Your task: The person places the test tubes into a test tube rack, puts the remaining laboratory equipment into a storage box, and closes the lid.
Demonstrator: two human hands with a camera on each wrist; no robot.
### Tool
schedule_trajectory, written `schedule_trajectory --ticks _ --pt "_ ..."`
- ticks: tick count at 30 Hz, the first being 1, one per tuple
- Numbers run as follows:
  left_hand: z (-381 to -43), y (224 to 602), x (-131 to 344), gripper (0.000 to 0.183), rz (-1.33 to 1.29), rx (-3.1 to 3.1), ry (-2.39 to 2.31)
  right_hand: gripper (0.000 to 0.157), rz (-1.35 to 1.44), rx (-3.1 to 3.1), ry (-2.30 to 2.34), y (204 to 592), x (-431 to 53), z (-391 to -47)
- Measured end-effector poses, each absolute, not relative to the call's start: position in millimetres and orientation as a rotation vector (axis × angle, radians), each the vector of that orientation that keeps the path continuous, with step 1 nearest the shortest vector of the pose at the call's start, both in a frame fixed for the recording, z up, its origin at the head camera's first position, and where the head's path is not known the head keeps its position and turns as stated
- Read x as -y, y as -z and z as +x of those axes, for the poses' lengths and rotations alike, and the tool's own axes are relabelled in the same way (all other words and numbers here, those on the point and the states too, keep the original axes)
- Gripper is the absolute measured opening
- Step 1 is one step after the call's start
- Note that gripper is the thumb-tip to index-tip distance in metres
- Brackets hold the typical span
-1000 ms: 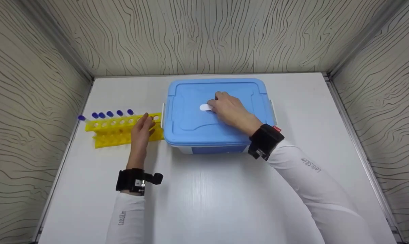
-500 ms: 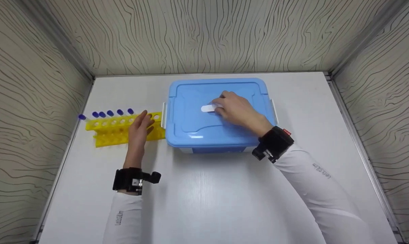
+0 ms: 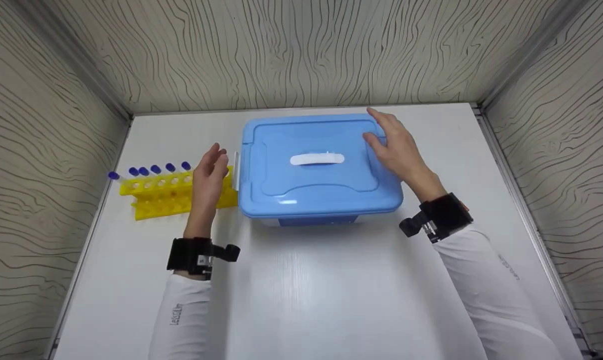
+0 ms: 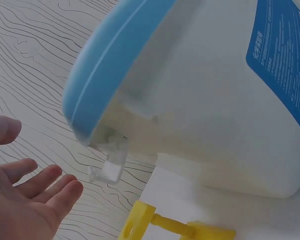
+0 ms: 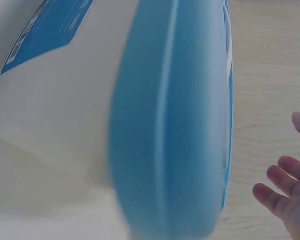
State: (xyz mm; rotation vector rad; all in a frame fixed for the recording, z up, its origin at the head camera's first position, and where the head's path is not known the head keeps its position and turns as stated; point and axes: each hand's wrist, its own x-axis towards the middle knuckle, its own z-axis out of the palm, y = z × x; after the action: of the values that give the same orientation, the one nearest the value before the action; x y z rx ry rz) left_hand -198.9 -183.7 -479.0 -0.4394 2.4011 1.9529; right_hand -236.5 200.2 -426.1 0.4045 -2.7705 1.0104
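Note:
A storage box with a blue lid (image 3: 286,185) and a translucent body (image 4: 205,110) stands on the table. The white carrying handle (image 3: 317,159) lies across the lid's middle. My left hand (image 3: 209,175) is at the box's left side, fingers loosely bent, apart from the white latch (image 4: 112,162) that juts out there. In the head view it covers part of a yellow test tube rack (image 3: 161,192). Over the lid's right edge is my right hand (image 3: 400,150), fingers spread and holding nothing; it hides the right latch.
Several tubes with dark blue caps (image 3: 155,169) stick up along the rack's back side. The rack's right end meets the box's left side. Wood-patterned panels (image 3: 301,55) wall in the white table (image 3: 301,290) at the back and sides.
My right hand has let go of the carrying handle and moved right to the lid's right edge, with its fingers spreading. The left hand has risen slightly beside the left latch.

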Motion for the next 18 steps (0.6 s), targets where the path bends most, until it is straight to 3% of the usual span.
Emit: schedule_trajectory --ticks 7,18 --pt "-204 491 178 0.059 -0.39 -2.352 -2.057 0.054 0.197 2.562 -1.307 450 -235 -232" --pt "-204 509 165 0.061 -0.576 -2.172 -2.171 0.057 -0.263 2.244 -1.937 489 -244 -215"
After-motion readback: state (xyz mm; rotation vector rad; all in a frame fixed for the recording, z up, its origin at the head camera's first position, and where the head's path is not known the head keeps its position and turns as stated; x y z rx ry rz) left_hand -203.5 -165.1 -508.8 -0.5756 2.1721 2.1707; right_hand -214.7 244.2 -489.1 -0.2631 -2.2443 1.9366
